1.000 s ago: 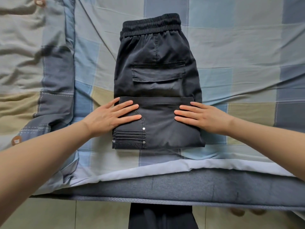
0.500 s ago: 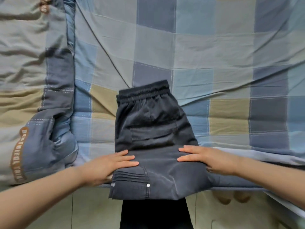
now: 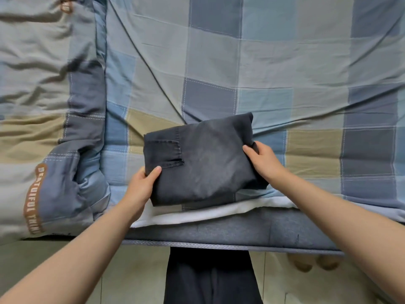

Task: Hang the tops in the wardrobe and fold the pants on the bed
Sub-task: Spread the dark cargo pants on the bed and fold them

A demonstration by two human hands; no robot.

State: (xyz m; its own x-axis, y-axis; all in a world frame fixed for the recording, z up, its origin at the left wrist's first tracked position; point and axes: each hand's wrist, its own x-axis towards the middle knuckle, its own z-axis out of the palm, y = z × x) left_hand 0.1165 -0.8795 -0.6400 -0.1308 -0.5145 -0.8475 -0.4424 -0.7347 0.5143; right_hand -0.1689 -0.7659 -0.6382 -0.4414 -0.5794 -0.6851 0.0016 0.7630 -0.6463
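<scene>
The dark grey pants are folded into a compact bundle near the front edge of the bed, a pocket seam showing on top at the left. My left hand grips the bundle's left side, thumb on top and fingers underneath. My right hand grips the right side the same way. The bundle is tilted, its left end lower. No tops or wardrobe are in view.
A rumpled checked quilt with brown lettering lies piled at the left of the bed. The mattress edge runs across below the pants. Beneath it are the floor and my dark trouser legs.
The pants went from half-folded flat under my pressing palms to a smaller folded bundle. Both hands now grip its sides instead of lying flat on it.
</scene>
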